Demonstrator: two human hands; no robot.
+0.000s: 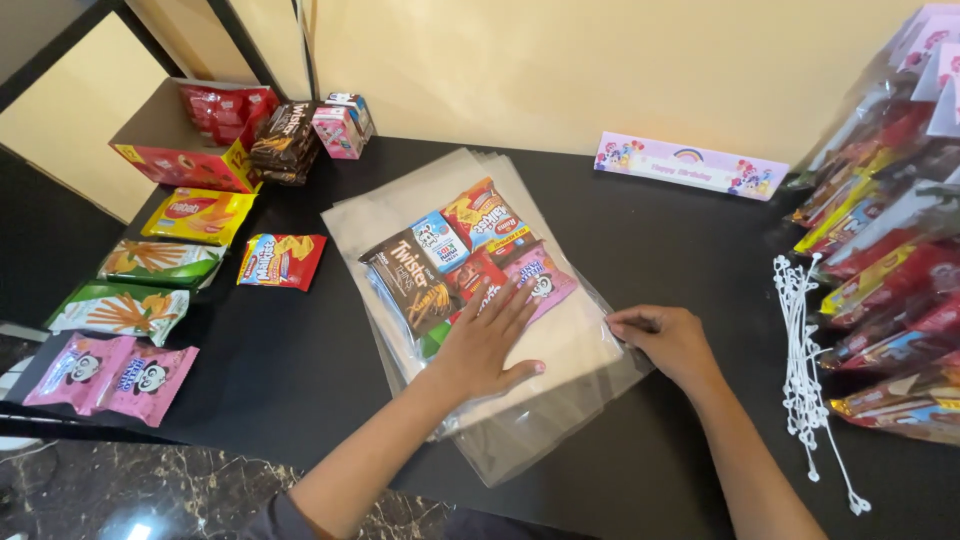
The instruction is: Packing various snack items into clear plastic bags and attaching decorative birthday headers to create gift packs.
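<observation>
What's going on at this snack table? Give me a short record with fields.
surface: black table
left hand: left hand flat on the clear plastic bag, pressing it down
right hand: right hand pinching the bag's right edge
in the bag: assorted snack packets
left side: loose snack packets in rows, open red carton
right side: filled gift bags, white ties
back: pink banner card

Bare black table (300, 350) between snack rows (150, 270) at left and centre bag stack (520, 390): passable. Right edge crowded: white ties (800, 350), filled bags (890, 250).
</observation>
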